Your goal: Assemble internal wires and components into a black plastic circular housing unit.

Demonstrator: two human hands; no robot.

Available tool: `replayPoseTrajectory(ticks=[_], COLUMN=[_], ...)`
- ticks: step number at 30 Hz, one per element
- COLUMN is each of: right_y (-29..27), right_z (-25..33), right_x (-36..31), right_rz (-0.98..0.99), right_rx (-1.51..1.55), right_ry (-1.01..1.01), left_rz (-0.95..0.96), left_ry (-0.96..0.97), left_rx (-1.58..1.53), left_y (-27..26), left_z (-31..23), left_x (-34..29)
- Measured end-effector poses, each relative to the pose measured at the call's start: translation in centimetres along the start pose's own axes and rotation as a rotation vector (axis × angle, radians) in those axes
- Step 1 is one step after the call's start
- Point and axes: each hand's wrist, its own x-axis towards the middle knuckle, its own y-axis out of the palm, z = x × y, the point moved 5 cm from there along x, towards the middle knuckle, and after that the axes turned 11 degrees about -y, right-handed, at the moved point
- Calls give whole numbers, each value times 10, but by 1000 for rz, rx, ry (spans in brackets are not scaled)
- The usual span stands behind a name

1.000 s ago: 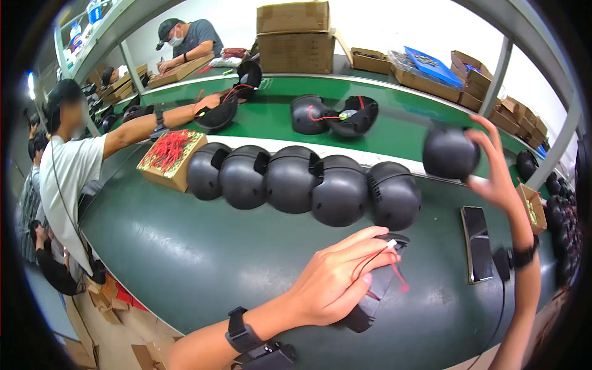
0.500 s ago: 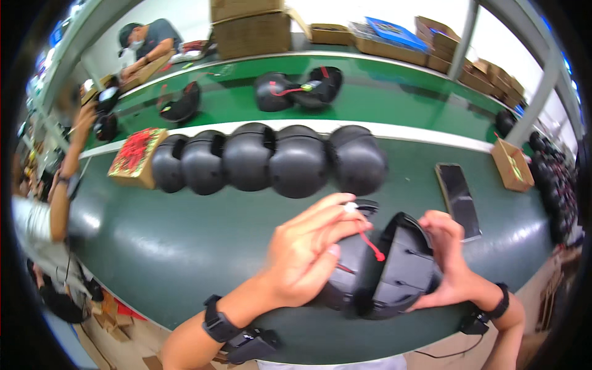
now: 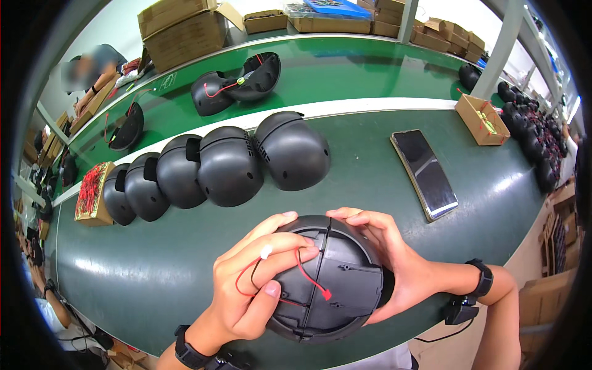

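Observation:
Between my hands is a round black plastic housing (image 3: 351,290), its two halves meeting along a seam and its flat, ribbed inner side facing up. My left hand (image 3: 237,293) is closed on the left half, with thumb and fingers over the rim. A thin red wire (image 3: 306,269) loops past those fingers; one end carries a red plug (image 3: 327,295), and a small white connector (image 3: 266,251) shows at the fingers. On the other side, my right hand (image 3: 401,265) wraps round the right half's outer edge. The housing's underside is hidden.
A row of several black domed shells (image 3: 231,166) stands beyond my hands, beside a box of red wires (image 3: 92,194). A phone (image 3: 425,176) lies to the right, near a small cardboard box (image 3: 483,120). More shells (image 3: 237,86) rest on the green belt (image 3: 345,68).
The two housing halves, apart with a gap earlier, now meet along the seam. My hands have come closer together. The view has shifted, so the row and phone appear further left.

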Motion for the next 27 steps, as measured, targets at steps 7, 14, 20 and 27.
replayPoseTrajectory(ticks=[7,14,20,27], right_y=[-2,0,7,-1], right_z=[4,4,-3,-1], right_x=[4,5,6,15], right_rz=[130,111,97,175], right_rx=[-202,-170,7,38], right_ry=[81,95,105,115], left_rz=[5,16,-25,-35], left_ry=[-7,3,-40,26], left_rx=[15,8,-56,-14], left_y=[0,1,4,-2], left_z=[-1,-2,0,0], left_x=[-2,-3,-4,1])
